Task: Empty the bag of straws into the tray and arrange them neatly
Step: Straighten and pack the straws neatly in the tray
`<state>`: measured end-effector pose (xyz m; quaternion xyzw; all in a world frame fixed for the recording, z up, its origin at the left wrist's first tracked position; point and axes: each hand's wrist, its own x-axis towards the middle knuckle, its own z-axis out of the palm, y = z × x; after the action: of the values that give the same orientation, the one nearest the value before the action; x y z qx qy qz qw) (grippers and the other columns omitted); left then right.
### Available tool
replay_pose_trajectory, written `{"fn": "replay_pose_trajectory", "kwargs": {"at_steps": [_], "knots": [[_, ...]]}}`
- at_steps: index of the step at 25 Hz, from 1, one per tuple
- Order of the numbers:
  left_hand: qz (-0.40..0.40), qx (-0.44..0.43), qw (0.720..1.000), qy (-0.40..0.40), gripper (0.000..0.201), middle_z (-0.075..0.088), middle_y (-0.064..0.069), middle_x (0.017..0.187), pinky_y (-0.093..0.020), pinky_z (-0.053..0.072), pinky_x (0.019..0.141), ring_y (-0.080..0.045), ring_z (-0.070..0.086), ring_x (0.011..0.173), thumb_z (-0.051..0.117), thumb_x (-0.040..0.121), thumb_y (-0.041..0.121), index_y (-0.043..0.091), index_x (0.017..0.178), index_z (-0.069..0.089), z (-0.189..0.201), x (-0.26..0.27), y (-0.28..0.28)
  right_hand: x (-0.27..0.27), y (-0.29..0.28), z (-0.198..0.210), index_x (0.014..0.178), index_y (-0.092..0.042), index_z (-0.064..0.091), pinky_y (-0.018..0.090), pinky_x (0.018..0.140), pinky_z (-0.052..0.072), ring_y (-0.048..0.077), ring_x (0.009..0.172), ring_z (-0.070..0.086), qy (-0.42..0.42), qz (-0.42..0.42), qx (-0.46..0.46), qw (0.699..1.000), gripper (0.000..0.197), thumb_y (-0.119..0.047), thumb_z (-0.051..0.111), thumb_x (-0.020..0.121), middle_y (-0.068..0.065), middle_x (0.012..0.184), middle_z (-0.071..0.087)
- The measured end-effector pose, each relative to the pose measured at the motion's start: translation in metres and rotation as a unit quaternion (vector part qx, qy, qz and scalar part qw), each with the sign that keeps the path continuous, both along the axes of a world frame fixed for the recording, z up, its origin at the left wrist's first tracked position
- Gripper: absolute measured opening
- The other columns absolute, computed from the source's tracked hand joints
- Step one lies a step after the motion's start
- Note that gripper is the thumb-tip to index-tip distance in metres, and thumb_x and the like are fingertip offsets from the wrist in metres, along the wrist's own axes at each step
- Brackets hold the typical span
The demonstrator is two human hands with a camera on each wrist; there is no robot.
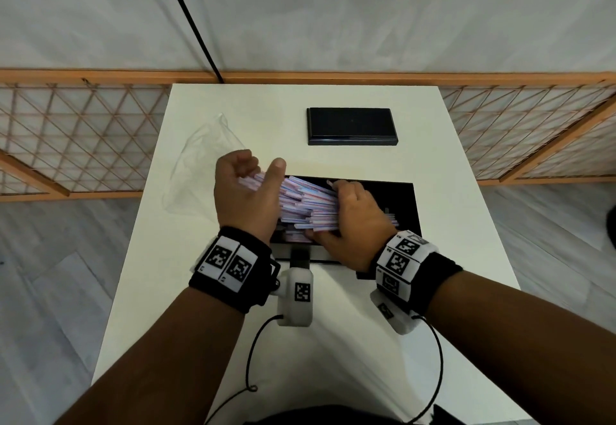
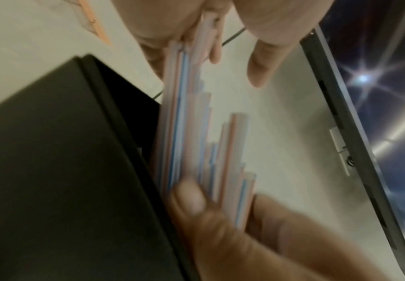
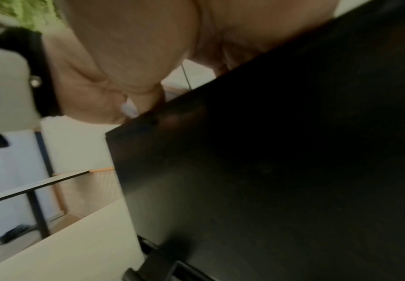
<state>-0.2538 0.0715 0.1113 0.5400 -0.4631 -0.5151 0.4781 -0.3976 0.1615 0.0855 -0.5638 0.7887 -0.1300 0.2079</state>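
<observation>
A bundle of thin straws [image 1: 306, 204] striped pink and blue lies across the left half of the black tray [image 1: 401, 203] at the middle of the white table. My left hand [image 1: 258, 176] cups the bundle's left ends, fingers curled and thumb over the top. My right hand [image 1: 346, 211] grips the bundle from the right, fingers over it and thumb under. The left wrist view shows the straws [image 2: 187, 133] with uneven ends beside the tray wall [image 2: 64, 171], and the right thumb [image 2: 191, 199] on them. The empty clear bag [image 1: 203, 164] lies left of the tray.
A flat black lid [image 1: 351, 126] sits at the back of the table [image 1: 466, 258]. Wooden lattice panels [image 1: 76, 138] stand behind the table on both sides. A black cable [image 1: 253, 358] loops over the near edge. The right wrist view is mostly filled by the dark tray [image 3: 268, 171].
</observation>
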Motion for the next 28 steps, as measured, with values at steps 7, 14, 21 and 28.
{"fn": "replay_pose_trajectory", "kwargs": {"at_steps": [7, 14, 21, 28], "knots": [[0.022, 0.062, 0.998, 0.025, 0.009, 0.074, 0.001, 0.086, -0.044, 0.060, 0.087, -0.023, 0.071, 0.086, 0.067, 0.091, 0.024, 0.023, 0.082, 0.068, -0.004, -0.004, -0.010, -0.014, -0.004, 0.001, 0.135, -0.033, 0.039, 0.047, 0.099, 0.047, 0.034, 0.113, 0.054, 0.019, 0.004, 0.125, 0.992, 0.092, -0.090, 0.044, 0.063, 0.006, 0.121, 0.052], [-0.029, -0.178, 0.956, -0.232, 0.027, 0.056, 0.011, 0.117, -0.020, 0.034, 0.097, -0.006, 0.048, 0.114, 0.069, 0.091, 0.019, 0.014, 0.118, 0.064, 0.017, 0.009, -0.002, -0.010, -0.009, -0.004, 0.139, -0.034, 0.040, 0.046, 0.102, 0.046, 0.031, 0.117, 0.055, 0.002, 0.020, 0.140, 0.990, 0.101, -0.093, 0.032, 0.057, 0.003, 0.129, 0.054], [-0.147, 0.243, 0.955, 0.085, 0.010, 0.062, -0.018, 0.105, -0.031, 0.059, 0.057, -0.025, 0.071, 0.071, 0.067, 0.091, 0.009, 0.004, 0.097, 0.062, 0.048, -0.033, 0.007, -0.013, -0.014, 0.009, 0.147, -0.042, 0.029, 0.044, 0.104, 0.044, 0.033, 0.123, 0.052, 0.007, 0.032, 0.185, 0.982, 0.088, -0.084, 0.050, 0.072, 0.003, 0.133, 0.051], [-0.137, 0.327, 0.934, 0.051, 0.018, 0.060, -0.024, 0.119, -0.043, 0.065, 0.079, -0.037, 0.068, 0.103, 0.061, 0.088, -0.012, -0.011, 0.105, 0.063, 0.028, -0.064, -0.006, -0.025, -0.013, 0.013, 0.146, -0.017, 0.036, 0.040, 0.101, 0.046, 0.034, 0.121, 0.054, -0.033, 0.067, 0.206, 0.976, 0.081, -0.059, 0.060, 0.081, 0.015, 0.134, 0.053]]}}
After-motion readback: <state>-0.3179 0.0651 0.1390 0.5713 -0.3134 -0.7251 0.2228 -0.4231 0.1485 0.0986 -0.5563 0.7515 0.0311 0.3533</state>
